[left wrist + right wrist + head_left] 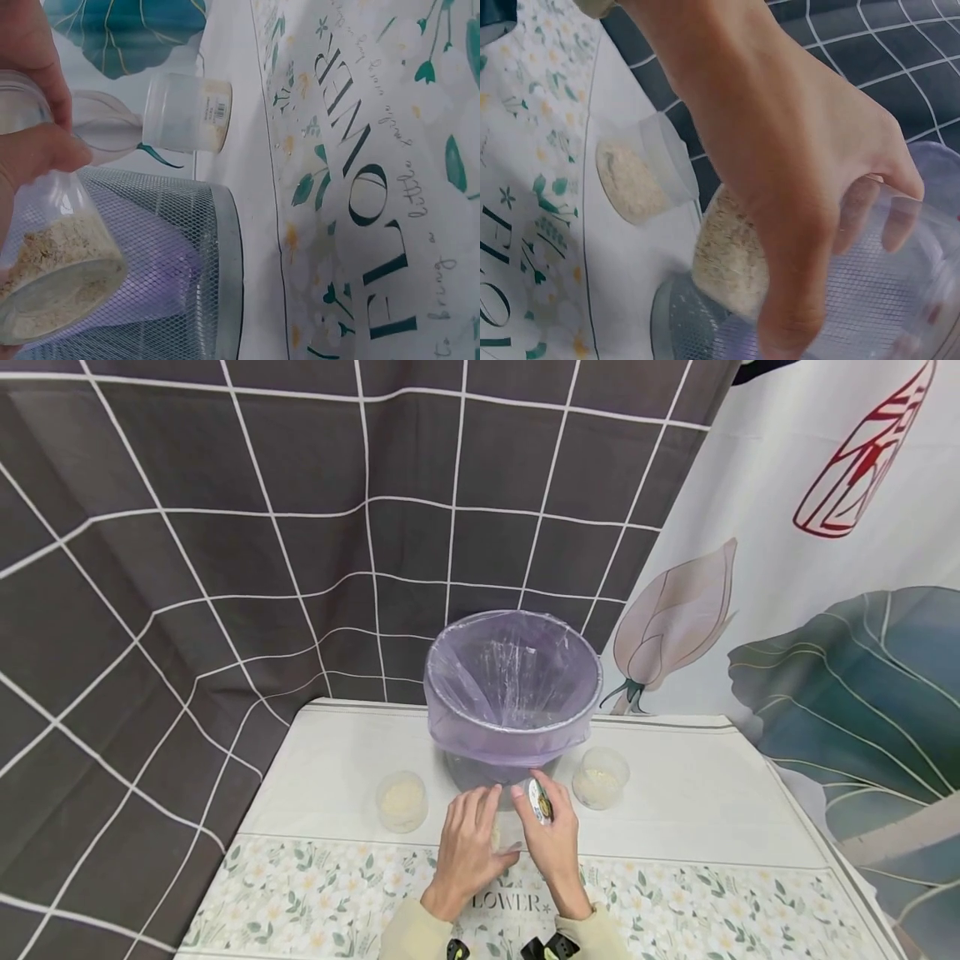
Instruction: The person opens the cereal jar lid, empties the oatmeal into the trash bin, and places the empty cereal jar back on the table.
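Observation:
Both hands are around a clear plastic jar (507,833), tilted and part filled with pale, flaky bits (71,240). My left hand (468,843) grips it from the left, mostly out of its own wrist view. From the other side my right hand (551,839) curls over the jar's upper end, with fingers showing through the clear plastic in the right wrist view. Against the right fingers lies a round, green-edged picture label (539,802). In the right wrist view, the hand covers the jar's middle.
Directly ahead of the hands stands a mesh bin (498,772) with a purple liner (513,739) folded over its rim. Similar jars with pale bits stand on each side: a left jar (402,802) and a right jar (601,778). A flowered cloth (315,893) covers the table's front.

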Tool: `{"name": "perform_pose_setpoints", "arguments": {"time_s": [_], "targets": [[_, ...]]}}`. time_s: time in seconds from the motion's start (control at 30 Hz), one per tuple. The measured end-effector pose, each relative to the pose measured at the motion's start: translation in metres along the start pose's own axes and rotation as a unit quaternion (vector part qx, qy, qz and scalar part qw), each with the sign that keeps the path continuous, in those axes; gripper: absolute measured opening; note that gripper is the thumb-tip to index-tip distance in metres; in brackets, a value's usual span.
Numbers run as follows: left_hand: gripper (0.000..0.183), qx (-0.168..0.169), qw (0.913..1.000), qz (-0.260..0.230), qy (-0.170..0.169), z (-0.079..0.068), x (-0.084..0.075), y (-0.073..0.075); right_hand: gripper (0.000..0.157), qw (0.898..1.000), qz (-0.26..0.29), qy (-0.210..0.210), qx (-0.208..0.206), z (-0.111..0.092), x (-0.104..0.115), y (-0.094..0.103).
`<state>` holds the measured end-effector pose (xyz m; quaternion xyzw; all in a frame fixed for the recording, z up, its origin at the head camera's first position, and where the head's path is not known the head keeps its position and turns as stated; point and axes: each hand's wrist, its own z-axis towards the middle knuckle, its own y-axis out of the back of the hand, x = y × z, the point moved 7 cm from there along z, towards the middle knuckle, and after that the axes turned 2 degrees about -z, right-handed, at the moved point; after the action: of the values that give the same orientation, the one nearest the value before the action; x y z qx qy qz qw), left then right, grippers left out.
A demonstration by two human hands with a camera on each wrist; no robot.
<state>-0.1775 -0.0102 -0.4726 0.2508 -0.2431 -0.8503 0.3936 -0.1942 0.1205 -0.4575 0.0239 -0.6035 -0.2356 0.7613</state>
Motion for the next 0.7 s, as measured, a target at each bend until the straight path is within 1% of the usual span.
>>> {"name": "perform_pose_setpoints", "arguments": {"time_s": [0.13,0.27,0.43,0.53,0.6,0.7], "targets": [[0.093,0.002,1.0,-0.007,0.004,0.002,0.001,0.0,0.039,1.0,0.018,0.007,-0.009,-0.001,0.0,-0.001],[0.09,0.021,0.9996,-0.005,0.019,0.002,0.002,-0.001,0.035,0.999,0.037,0.015,-0.018,-0.002,0.005,-0.001],[0.088,0.033,0.9991,-0.009,0.025,0.003,0.002,-0.002,0.033,0.998,0.048,0.026,-0.026,-0.005,0.027,0.004],[0.089,0.045,0.9985,-0.01,0.029,0.004,0.002,-0.003,0.031,0.998,0.055,0.028,-0.03,-0.006,0.034,0.007],[0.088,0.064,0.9971,-0.015,0.039,0.005,0.003,-0.005,0.029,0.997,0.063,0.031,-0.029,-0.005,0.035,0.008],[0.09,0.11,0.9908,-0.042,0.066,0.005,0.006,-0.006,0.028,0.995,0.071,0.061,-0.019,-0.004,0.036,0.008]]}}
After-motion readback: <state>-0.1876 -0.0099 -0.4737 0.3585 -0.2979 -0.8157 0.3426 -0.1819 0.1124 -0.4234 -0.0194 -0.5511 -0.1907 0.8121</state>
